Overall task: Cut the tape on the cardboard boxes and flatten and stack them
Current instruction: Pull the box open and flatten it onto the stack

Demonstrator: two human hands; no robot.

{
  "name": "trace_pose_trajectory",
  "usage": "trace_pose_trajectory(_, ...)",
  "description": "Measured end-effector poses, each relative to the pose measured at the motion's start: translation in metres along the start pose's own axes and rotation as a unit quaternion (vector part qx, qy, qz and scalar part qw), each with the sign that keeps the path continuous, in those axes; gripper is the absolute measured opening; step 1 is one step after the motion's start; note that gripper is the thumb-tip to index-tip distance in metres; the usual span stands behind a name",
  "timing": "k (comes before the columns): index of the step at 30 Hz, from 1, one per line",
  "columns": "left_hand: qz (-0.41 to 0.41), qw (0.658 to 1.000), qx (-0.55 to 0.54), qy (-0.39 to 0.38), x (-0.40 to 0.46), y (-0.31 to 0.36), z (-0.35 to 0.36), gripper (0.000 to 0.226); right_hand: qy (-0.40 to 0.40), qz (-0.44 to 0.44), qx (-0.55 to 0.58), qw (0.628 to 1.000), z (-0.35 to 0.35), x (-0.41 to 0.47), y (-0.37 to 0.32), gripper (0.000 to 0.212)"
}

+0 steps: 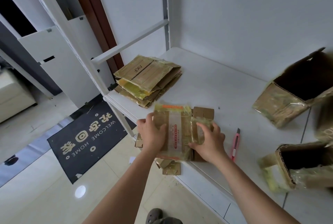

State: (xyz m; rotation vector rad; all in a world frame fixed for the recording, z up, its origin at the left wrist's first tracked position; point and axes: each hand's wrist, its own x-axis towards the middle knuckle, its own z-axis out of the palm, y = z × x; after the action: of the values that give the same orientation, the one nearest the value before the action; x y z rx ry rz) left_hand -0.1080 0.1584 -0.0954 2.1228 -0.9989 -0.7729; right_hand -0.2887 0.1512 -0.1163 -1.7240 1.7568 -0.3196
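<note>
From the head view, you've got both hands on the flattened box (173,132), which lies at the near-left edge of the white shelf (225,87), its lower flaps hanging out past that edge over the floor. Your left hand (152,133) is laid over the box's left side, fingers spread and mostly straight, pressing down; your right hand (210,142) covers its right side, fingers bent over the taped flap, though with the glare on the tape I can't quite say whether they're pinching it or just pressing. The box's long axis runs away from you, toward the stack of flattened boxes (148,81), which sits beyond the box and a little left, hard against the shelf's left edge. That's the relation that matters: the stack lies straight ahead of your left hand, so I'd judge a lift and a forward carry does it, left hand leading. There's bare shelf between box and stack, nothing in the lane. Watch the pink utility knife (235,144) just right of the box, close by your right wrist. Farther right of the box stand two open boxes, the far one (288,97) and the near one (297,166), not yet flattened and well clear of your path.
</note>
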Motion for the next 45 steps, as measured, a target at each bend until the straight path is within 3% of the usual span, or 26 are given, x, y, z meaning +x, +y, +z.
trace_pose_trajectory(2, -0.064, 0.995, -0.074, -0.002, 0.003, 0.017, -0.011, 0.048, 0.003, -0.018, 0.050, 0.999, -0.011, -0.002, 0.000, 0.075)
trace_pose_trajectory(5, -0.049, 0.990, -0.131, -0.025, 0.003, 0.046, -0.028, 0.016, 0.045, -0.061, 0.110, 0.991, -0.034, -0.005, -0.006, 0.076)
trace_pose_trajectory(7, -0.030, 0.983, -0.183, -0.008, -0.001, 0.070, -0.039, 0.006, 0.120, -0.080, 0.114, 0.983, -0.047, -0.007, -0.020, 0.077)
trace_pose_trajectory(10, -0.052, 0.957, -0.281, 0.052, 0.000, 0.098, -0.053, 0.013, 0.235, -0.048, 0.157, 0.958, -0.057, -0.011, -0.051, 0.070)
trace_pose_trajectory(14, -0.145, 0.915, -0.373, 0.040, 0.012, 0.103, -0.072, 0.006, 0.132, -0.053, 0.316, 0.938, -0.051, -0.007, -0.096, 0.086)
trace_pose_trajectory(16, -0.159, 0.909, -0.384, 0.004, 0.024, 0.096, -0.078, 0.007, 0.135, -0.048, 0.369, 0.918, -0.042, 0.002, -0.116, 0.091)
trace_pose_trajectory(18, -0.146, 0.919, -0.365, -0.010, 0.035, 0.087, -0.085, 0.016, 0.165, -0.034, 0.359, 0.918, -0.037, 0.012, -0.129, 0.090)
trace_pose_trajectory(21, -0.098, 0.939, -0.329, 0.033, 0.077, 0.072, -0.107, 0.048, 0.184, -0.031, 0.339, 0.922, -0.027, 0.042, -0.149, 0.087)
trace_pose_trajectory(24, 0.017, 0.972, -0.228, 0.056, 0.129, 0.066, -0.129, 0.074, 0.176, -0.035, 0.326, 0.928, -0.023, 0.075, -0.174, 0.085)
trace_pose_trajectory(28, 0.119, 0.993, -0.002, 0.019, 0.197, 0.063, -0.136, 0.058, 0.159, -0.041, 0.313, 0.935, -0.014, 0.118, -0.206, 0.083)
trace_pose_trajectory(34, 0.206, 0.943, 0.234, -0.112, 0.265, 0.040, -0.116, 0.057, 0.168, 0.002, 0.176, 0.970, 0.029, 0.154, -0.218, 0.067)
trace_pose_trajectory(38, 0.217, 0.924, 0.249, -0.192, 0.285, 0.020, -0.104, 0.061, 0.194, 0.082, 0.070, 0.975, 0.053, 0.146, -0.199, 0.058)
trace_pose_trajectory(42, 0.208, 0.928, 0.189, -0.245, 0.291, 0.017, -0.102, 0.060, 0.120, 0.063, 0.226, 0.965, 0.062, 0.139, -0.193, 0.067)
trace_pose_trajectory(45, 0.211, 0.925, 0.207, -0.238, 0.290, 0.020, -0.107, 0.060, 0.104, 0.087, 0.285, 0.949, 0.065, 0.135, -0.193, 0.068)
